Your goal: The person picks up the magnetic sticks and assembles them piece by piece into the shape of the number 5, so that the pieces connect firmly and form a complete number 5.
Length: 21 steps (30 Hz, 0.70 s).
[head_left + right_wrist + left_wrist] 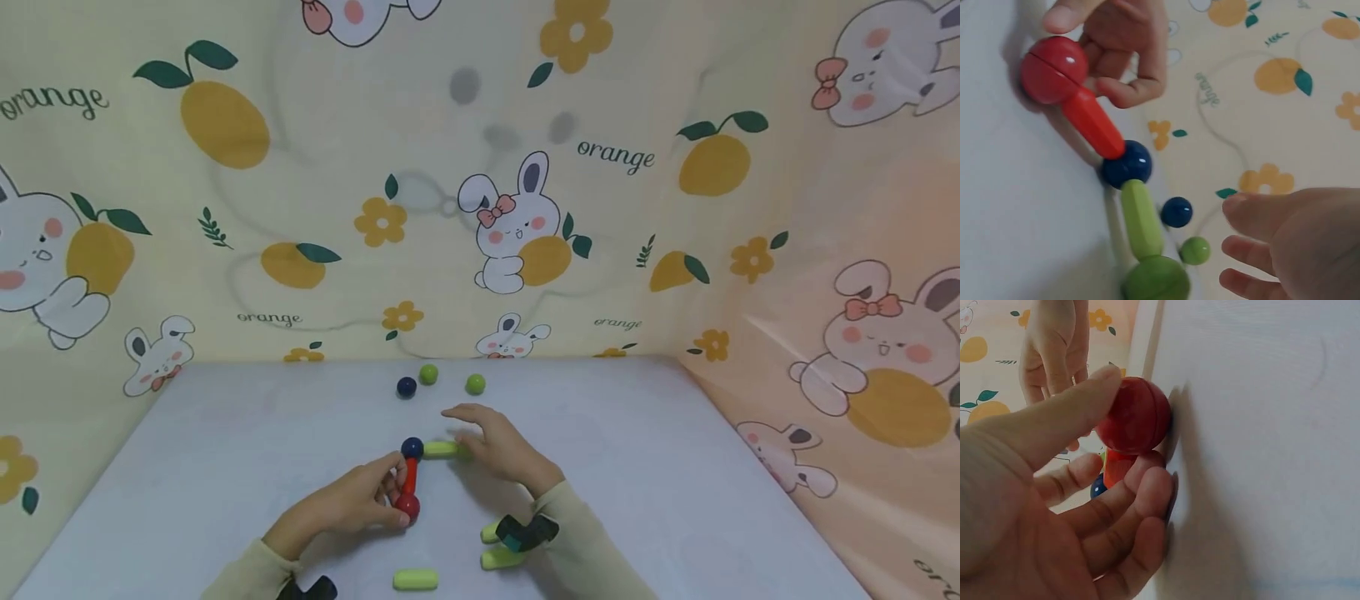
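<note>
On the white table, a toy chain joins a red ball, a red rod, a dark blue ball, a light green rod and a green ball. My left hand holds the red end, its thumb against the red ball and its curled fingers beside the ball and rod. Over the chain's green end hovers my right hand, thumb and fingers spread and holding nothing. It partly hides the green ball in the head view; the right wrist view shows them apart.
Toward the back lie a loose dark blue ball and two green balls, one left and one right. A light green rod lies in front; two more rods are partly under the right wrist. A patterned cloth hangs behind.
</note>
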Tool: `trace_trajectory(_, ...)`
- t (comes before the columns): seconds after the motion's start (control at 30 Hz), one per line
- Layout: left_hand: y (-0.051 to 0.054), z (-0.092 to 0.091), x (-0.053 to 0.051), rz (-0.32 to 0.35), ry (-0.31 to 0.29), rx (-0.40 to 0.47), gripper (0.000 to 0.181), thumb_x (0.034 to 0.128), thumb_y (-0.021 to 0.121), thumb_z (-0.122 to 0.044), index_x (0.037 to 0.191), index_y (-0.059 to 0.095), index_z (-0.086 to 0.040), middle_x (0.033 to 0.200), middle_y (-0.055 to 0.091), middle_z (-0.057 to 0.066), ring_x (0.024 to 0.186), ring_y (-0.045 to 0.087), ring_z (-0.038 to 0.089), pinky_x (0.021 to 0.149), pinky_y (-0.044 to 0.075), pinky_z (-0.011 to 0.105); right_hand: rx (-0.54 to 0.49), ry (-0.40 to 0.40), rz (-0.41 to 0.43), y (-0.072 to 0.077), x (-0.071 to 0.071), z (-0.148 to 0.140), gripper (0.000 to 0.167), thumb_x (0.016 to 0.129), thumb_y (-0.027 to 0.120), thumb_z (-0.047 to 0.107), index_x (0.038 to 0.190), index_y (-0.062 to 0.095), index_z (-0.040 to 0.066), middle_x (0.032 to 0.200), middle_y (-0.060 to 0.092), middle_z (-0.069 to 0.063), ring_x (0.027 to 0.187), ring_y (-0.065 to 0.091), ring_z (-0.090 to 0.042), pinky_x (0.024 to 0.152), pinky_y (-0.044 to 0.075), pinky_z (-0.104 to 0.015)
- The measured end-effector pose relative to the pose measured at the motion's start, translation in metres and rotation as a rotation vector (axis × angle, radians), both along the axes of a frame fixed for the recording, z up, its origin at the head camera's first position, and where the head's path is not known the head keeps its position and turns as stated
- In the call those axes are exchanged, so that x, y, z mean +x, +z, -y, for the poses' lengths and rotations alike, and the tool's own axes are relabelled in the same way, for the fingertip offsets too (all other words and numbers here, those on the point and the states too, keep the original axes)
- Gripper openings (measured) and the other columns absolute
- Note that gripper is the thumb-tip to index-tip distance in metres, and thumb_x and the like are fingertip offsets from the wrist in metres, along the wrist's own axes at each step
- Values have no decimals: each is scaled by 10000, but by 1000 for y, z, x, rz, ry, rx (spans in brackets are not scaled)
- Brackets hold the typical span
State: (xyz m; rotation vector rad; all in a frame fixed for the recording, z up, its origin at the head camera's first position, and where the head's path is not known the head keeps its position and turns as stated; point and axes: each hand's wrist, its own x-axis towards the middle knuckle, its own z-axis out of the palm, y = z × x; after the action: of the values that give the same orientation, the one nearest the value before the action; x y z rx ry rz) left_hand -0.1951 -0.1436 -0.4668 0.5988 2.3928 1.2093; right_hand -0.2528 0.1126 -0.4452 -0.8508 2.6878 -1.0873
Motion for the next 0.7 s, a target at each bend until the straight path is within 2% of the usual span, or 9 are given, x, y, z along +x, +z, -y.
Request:
trace_trajectory(0.17,2,0,-1,21,-24,-18,392,846,813,-158,1091,510,-123,940,624,43,801,556,192,660,444,245,-25,-35,-19,7,-1,-7,399,1018,594,183,1414,580,140,1481,565,-68,1441,461,-306,1183,355,-530)
trace_trajectory(0.47,3,-2,0,37,12,-52,416,851,811,-183,1152,524,-163,964,635,41,798,551,193,663,432,264,-64,-48,-30,14,-3,-12,375,1018,602,223,1382,603,133,1450,588,-74,1405,496,-298,1114,422,-555)
trace_trajectory(0.7,2,-3,0,34,15,-52,471,861,799,-180,1249,532,-168,975,633,41,798,553,195,680,440,280,-78,-23,-32,3,8,-22,346,1010,619,200,1345,619,114,1412,608,-70,1325,559,-278,1054,470,-525)
